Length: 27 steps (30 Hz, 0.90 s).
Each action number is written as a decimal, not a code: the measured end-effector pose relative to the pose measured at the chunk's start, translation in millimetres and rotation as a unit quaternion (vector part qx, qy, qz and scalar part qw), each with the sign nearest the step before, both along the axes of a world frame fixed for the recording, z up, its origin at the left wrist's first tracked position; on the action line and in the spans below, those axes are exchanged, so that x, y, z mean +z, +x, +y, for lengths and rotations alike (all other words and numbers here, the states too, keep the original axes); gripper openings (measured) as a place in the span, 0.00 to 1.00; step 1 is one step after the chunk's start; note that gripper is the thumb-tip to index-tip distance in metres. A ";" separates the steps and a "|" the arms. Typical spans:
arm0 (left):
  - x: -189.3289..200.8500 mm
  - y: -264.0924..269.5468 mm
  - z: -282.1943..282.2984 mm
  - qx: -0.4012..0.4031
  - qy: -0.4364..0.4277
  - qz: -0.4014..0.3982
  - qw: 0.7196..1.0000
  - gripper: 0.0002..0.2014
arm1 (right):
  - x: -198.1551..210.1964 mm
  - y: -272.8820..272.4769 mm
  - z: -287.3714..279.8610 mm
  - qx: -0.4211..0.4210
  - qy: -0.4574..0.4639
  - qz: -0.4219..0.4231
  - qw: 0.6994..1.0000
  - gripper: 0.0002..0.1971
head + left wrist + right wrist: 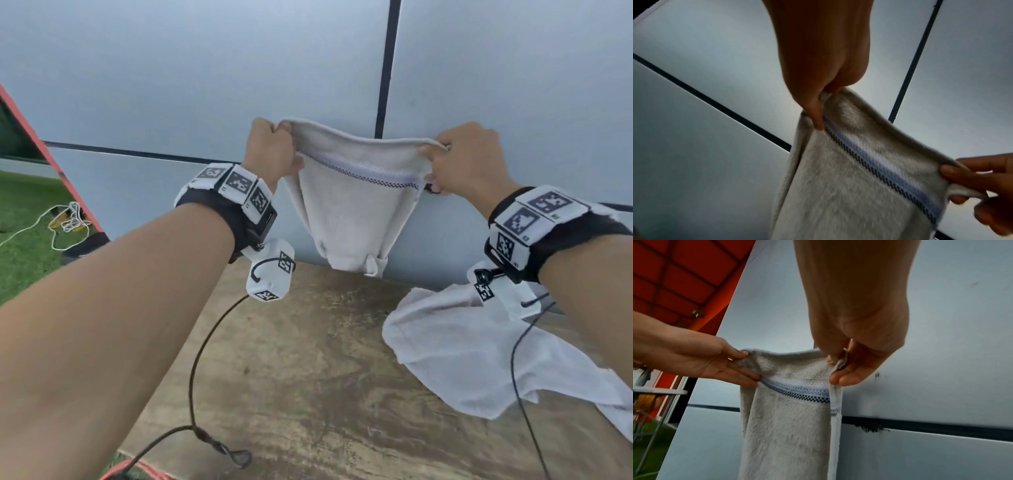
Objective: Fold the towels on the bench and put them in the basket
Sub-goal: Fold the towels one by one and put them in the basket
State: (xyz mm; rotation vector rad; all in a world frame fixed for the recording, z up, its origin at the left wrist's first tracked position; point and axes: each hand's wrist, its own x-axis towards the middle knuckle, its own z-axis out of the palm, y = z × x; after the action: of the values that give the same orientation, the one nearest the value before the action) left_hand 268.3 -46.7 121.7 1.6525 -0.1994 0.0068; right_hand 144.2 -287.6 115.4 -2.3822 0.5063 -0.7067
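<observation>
A beige towel (356, 205) with a blue and black woven stripe hangs in the air above the wooden bench (308, 377), held up by its two top corners. My left hand (274, 150) pinches the left corner, and my right hand (462, 157) pinches the right corner. The towel's lower end dangles just above the bench's back edge. The left wrist view shows the towel (849, 186) stretched between my left hand (822, 100) and my right hand (982, 178). From the right wrist the same towel (789, 426) hangs below my right hand (840, 369) and left hand (740, 368). No basket is in view.
A second, white towel (479, 359) lies crumpled on the bench at the right. A grey panelled wall (205, 85) stands right behind the bench. Black cables (195, 377) hang from both wrist units. Grass (20, 257) and a white rope lie to the left.
</observation>
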 end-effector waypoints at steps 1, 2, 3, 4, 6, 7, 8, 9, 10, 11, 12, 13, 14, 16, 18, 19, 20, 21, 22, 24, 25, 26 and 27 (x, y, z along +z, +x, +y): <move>1.4 0.7 -0.1 0.001 0.006 -0.032 0.999 0.09 | 2.3 -1.7 -3.2 -0.004 -0.004 -0.020 1.000 0.14; 1.6 0.2 1.5 0.003 0.021 -0.054 0.998 0.09 | 4.9 -5.3 -4.9 -0.007 -0.022 -0.032 0.999 0.13; 0.3 0.2 4.3 0.002 0.043 -0.068 0.997 0.10 | 6.1 -9.5 -6.3 -0.009 -0.039 -0.037 0.999 0.11; -1.7 -0.9 8.4 0.000 0.068 -0.071 0.995 0.10 | 6.7 -14.2 -6.7 -0.007 -0.044 -0.036 0.998 0.10; -6.5 -2.7 18.3 -0.012 0.090 -0.065 0.994 0.10 | 5.7 -20.7 -9.5 -0.001 -0.031 -0.007 0.999 0.11; -6.4 -5.6 22.2 -0.025 0.084 -0.061 0.994 0.11 | 5.6 -22.2 -10.6 0.001 -0.019 0.010 1.000 0.12; -4.5 -7.4 25.7 -0.036 0.076 -0.057 0.995 0.11 | 6.7 -22.7 -11.1 0.001 -0.008 0.015 1.000 0.12; -1.3 -9.1 28.6 -0.043 0.066 -0.060 0.995 0.12 | 9.5 -21.6 -11.4 0.002 0.002 0.005 1.000 0.12; 4.5 -11.7 30.6 -0.038 0.056 -0.072 0.995 0.12 | 14.1 -20.5 -9.7 0.003 0.015 -0.019 1.000 0.12; 10.8 -12.5 32.2 -0.028 0.048 -0.092 0.994 0.12 | 19.5 -19.3 -6.3 0.008 0.033 -0.048 0.998 0.12; 16.8 -13.2 34.0 -0.016 0.040 -0.110 0.993 0.11 | 25.1 -18.7 -1.6 0.016 0.049 -0.071 0.996 0.13; 21.4 -13.3 36.0 -0.008 0.039 -0.121 0.992 0.11 | 29.2 -17.0 2.3 0.026 0.056 -0.084 0.995 0.13; 24.1 -13.2 38.2 -0.008 0.047 -0.124 0.991 0.11 | 31.6 -15.3 5.8 0.035 0.057 -0.082 0.994 0.13; 23.4 -14.1 43.1 -0.023 0.093 -0.105 0.990 0.12 | 31.5 -12.4 10.5 0.043 0.061 -0.055 0.996 0.12; 17.2 -14.3 48.7 -0.046 0.129 -0.076 0.988 0.12 | 28.2 -13.2 10.4 0.031 0.061 -0.059 0.996 0.14; 13.8 -13.8 51.4 -0.054 0.134 -0.068 0.987 0.12 | 26.5 -13.6 8.9 0.021 0.052 -0.079 0.995 0.14; 12.1 -13.6 53.7 -0.057 0.132 -0.069 0.987 0.12 | 26.0 -14.5 8.3 0.014 0.037 -0.103 0.994 0.14; 11.9 -14.6 54.9 -0.056 0.127 -0.075 0.987 0.12 | 24.9 -15.0 6.9 0.009 0.023 -0.125 0.992 0.14; 13.1 -15.8 55.3 -0.050 0.122 -0.085 0.988 0.12 | 24.8 -16.2 6.6 0.004 0.010 -0.142 0.990 0.15; 16.3 -16.0 52.6 -0.033 0.114 -0.113 0.986 0.12 | 25.2 -17.5 6.5 0.002 -0.014 -0.158 0.987 0.17; 17.8 -16.7 50.6 -0.027 0.112 -0.121 0.986 0.12 | 25.3 -17.5 5.8 0.003 -0.017 -0.159 0.987 0.17; 18.6 -17.0 48.5 -0.024 0.117 -0.122 0.985 0.13 | 26.1 -18.6 5.6 0.004 -0.011 -0.154 0.988 0.17; 18.4 -16.5 46.7 -0.024 0.127 -0.118 0.985 0.13 | 26.4 -18.7 3.9 0.003 -0.003 -0.144 0.990 0.17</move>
State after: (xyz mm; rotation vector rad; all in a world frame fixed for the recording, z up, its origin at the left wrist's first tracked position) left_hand 251.7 0.1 140.1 1.9007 -0.4344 0.1461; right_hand 125.5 -283.6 141.8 -2.2339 0.3740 -1.0313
